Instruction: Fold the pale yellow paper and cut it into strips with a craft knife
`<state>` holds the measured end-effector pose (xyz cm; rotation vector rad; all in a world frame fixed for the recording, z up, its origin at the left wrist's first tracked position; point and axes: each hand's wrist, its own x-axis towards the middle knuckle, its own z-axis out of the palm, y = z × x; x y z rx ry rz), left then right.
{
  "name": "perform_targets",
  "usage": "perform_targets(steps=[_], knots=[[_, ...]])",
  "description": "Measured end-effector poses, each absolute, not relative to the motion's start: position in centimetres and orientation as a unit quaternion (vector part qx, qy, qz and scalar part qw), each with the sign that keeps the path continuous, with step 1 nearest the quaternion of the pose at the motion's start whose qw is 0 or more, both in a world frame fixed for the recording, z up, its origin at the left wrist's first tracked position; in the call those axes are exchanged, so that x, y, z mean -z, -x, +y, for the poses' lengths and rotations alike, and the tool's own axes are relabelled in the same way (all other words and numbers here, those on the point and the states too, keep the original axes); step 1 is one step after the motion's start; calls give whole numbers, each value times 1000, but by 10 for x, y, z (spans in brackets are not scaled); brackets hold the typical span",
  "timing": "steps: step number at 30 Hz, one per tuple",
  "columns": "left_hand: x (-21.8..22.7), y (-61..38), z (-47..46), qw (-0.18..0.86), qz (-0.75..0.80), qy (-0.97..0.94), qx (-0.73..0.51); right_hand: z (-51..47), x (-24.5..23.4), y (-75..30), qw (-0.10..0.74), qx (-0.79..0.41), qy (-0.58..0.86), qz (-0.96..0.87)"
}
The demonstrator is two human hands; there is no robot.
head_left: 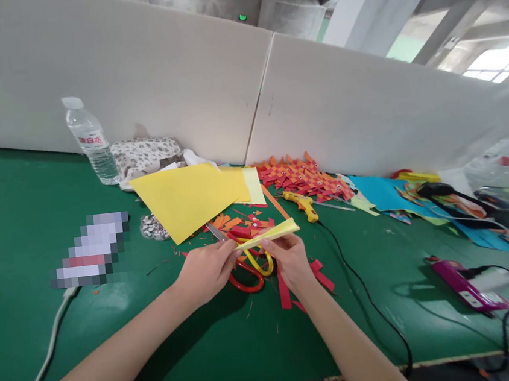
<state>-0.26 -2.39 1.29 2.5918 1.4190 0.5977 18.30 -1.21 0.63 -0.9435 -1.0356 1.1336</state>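
A folded strip of pale yellow paper [273, 233] is held out level above the table. My left hand [207, 270] pinches its left end. On its right part, my right hand [289, 257] grips it from below, thumb on the near side. Just beneath lie scissors with red handles [249, 288] and another pair with yellow handles [266, 269], partly hidden by the strip and my hands. Red and orange paper scraps [235, 221] are scattered around. A large yellow sheet [191, 197] lies behind my left hand.
A yellow glue gun [301, 205] with a black cord lies to the right, near a heap of red-orange woven paper pieces [298, 177]. A water bottle [91, 141], a blurred phone [92, 250], a purple power strip [467, 289] and blue paper [379, 192] surround the workspace. A white partition [155, 73] stands behind.
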Motion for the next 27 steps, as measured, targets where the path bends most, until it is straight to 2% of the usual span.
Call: perform_targets(steps=[8, 15, 27], knots=[[-12, -2, -26, 25, 455, -866, -204, -18, -5, -169, 565, -517, 402, -501], [-13, -4, -27, 24, 464, -866, -186, -20, -5, -167, 554, -520, 393, -518], [-16, -3, -26, 143, 471, -840, -229, -18, -5, -167, 554, -518, 408, -508]])
